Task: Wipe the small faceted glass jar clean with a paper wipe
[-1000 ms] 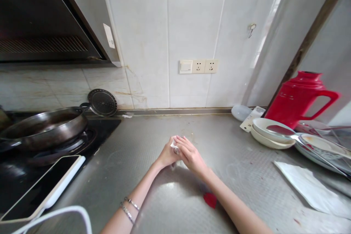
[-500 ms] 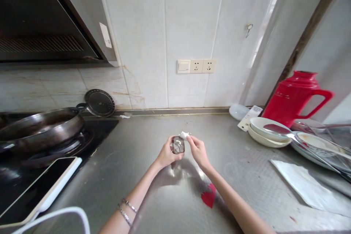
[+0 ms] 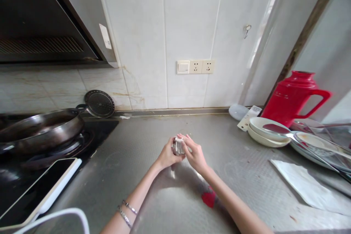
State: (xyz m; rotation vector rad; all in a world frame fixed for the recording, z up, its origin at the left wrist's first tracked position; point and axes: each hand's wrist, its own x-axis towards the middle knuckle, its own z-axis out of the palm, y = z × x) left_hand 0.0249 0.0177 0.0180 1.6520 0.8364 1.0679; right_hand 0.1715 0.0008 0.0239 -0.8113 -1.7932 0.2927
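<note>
Holding clear container (image 3: 176, 148), left grip (image 3: 166, 156); direction, long axis unclear

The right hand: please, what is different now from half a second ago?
The right hand has moved left, from beside the small clear object to over part of it. The white wad that it pinched then cannot be made out clearly now. The left hand still holds the object; flask, pan and phone stay in place.
</note>
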